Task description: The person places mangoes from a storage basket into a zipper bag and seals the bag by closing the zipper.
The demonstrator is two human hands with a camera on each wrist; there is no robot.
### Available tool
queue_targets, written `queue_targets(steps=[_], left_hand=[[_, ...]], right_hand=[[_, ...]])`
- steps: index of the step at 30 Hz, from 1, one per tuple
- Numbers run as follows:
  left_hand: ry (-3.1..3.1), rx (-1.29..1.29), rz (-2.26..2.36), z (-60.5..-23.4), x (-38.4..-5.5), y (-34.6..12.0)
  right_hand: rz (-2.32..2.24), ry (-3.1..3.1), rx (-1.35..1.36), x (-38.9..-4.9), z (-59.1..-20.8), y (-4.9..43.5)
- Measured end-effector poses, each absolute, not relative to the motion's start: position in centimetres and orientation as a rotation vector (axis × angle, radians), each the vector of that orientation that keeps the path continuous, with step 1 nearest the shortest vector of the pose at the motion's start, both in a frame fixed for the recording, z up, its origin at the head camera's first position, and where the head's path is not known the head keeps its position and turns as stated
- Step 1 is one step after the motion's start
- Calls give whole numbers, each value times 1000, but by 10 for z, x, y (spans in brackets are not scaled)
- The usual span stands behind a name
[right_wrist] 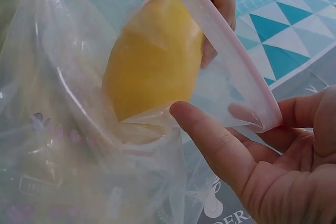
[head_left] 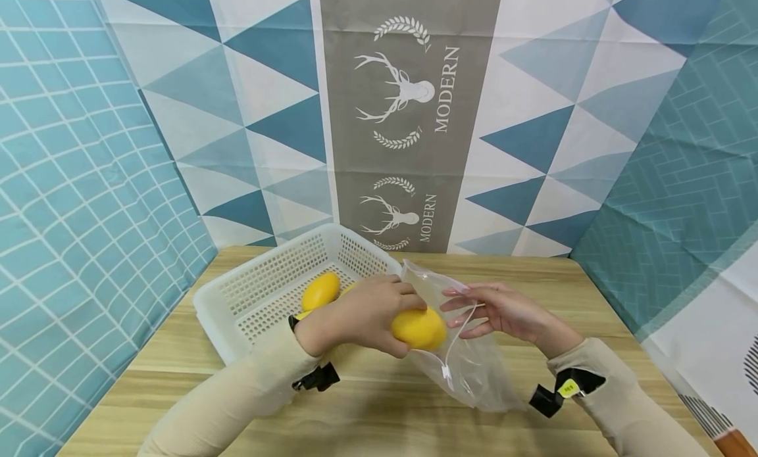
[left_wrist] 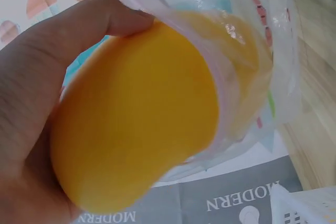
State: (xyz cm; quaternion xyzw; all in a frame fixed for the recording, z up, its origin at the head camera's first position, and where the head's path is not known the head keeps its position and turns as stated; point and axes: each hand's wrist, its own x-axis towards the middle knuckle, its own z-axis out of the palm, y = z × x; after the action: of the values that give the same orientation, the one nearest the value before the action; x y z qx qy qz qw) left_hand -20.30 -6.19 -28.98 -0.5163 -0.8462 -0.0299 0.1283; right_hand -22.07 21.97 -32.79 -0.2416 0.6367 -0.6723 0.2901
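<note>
My left hand (head_left: 373,312) grips a smooth yellow mango (head_left: 419,329) at the mouth of a clear zip bag (head_left: 480,371). In the left wrist view the mango's far end is inside the bag's rim, and its near end lies against the palm. My right hand (head_left: 509,312) holds the bag's rim; in the right wrist view the pink zip edge (right_wrist: 236,51) runs between its fingers, with one fingertip against the film. A white slider hangs at the near side of the mouth. Creased film blurs the bag's lower part.
At the left, a white perforated plastic basket (head_left: 237,299) stands on the wooden table (head_left: 367,417). Inside it lies another mango (head_left: 322,291), with more yellow partly hidden behind my left hand. Patterned cloth (head_left: 408,115) rises behind the table.
</note>
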Motion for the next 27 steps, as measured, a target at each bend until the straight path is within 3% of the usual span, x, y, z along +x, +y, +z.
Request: queue_targets(steps=[11,27], left_hand=[[-2068,-1706,-292,-305,-214,-59],[-2094,-1878,-272,-317,-223,-63]], right_hand=[[-1832,1638,-680,-219,-326,222],[-1884,1600,-644,-220,-327,226]])
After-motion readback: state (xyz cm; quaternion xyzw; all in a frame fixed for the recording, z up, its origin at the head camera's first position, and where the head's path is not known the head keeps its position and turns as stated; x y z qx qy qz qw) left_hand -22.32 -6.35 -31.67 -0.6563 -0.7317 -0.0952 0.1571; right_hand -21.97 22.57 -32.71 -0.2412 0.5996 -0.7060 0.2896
